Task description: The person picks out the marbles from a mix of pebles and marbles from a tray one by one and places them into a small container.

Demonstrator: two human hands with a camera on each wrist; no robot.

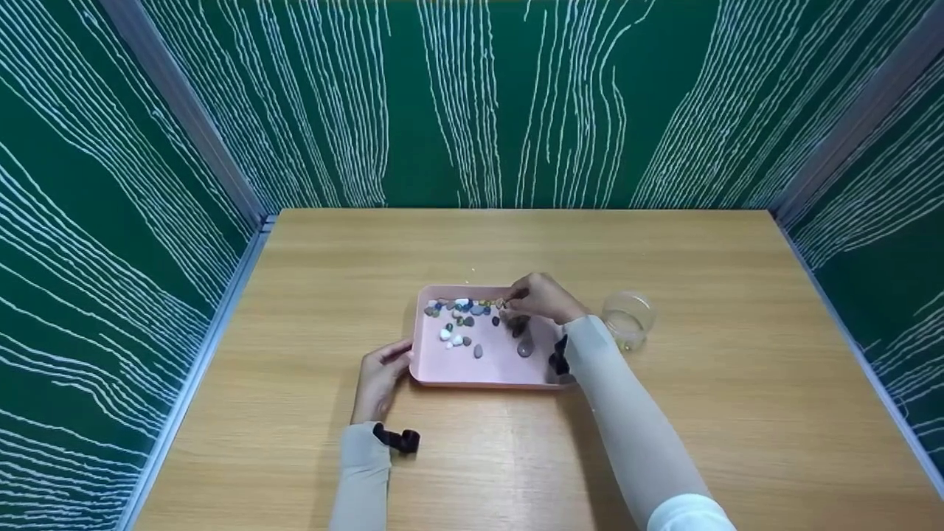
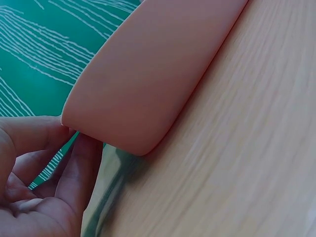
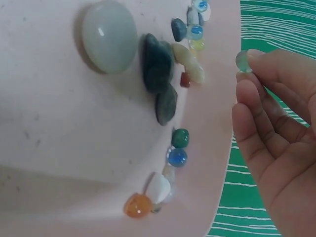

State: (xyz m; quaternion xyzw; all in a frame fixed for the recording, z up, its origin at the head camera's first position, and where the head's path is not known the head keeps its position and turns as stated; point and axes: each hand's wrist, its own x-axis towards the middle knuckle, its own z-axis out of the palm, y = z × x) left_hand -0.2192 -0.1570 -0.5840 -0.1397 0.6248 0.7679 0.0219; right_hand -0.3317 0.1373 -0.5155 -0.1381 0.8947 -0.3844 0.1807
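A shallow pink tray (image 1: 509, 375) holds several pebbles and glass marbles, many gathered along its far side. My left hand (image 1: 382, 380) grips the tray's left edge; in the left wrist view the thumb and fingers meet at a corner of its pink wall (image 2: 143, 74). Above the tray's far rim, my right hand (image 1: 544, 296) pinches a translucent greenish marble (image 3: 242, 61) between thumb and fingertip. Inside the tray, the right wrist view shows a large pale stone (image 3: 109, 37), dark stones (image 3: 157, 64), a blue marble (image 3: 177, 157) and an orange stone (image 3: 138, 205).
To the right of the tray stands a clear round container (image 1: 628, 318) with a few small yellowish things low inside it. The wooden table (image 1: 332, 295) is bounded by green panels (image 1: 413, 103) with white wavy lines at the back and sides.
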